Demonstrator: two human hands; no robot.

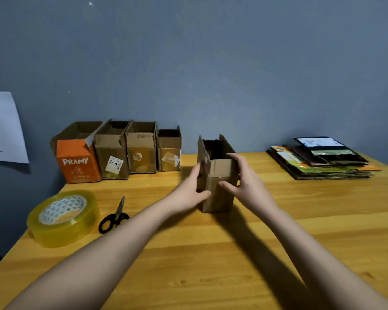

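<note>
Open-topped cardboard box (218, 201) stands upright mid-tabletop (211, 253), left hand (192, 190) and right hand (248, 182) clasping its side walls, fingers (235, 159) wrapped onto the card; probably light, thin-walled and crushable, so grip low by the corners, not the flaps.

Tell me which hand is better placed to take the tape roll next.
Probably the left hand. The tape roll lies at the left front of the table, on that hand's side. The right hand would have to cross the cardboard box, which both hands hold.
</note>
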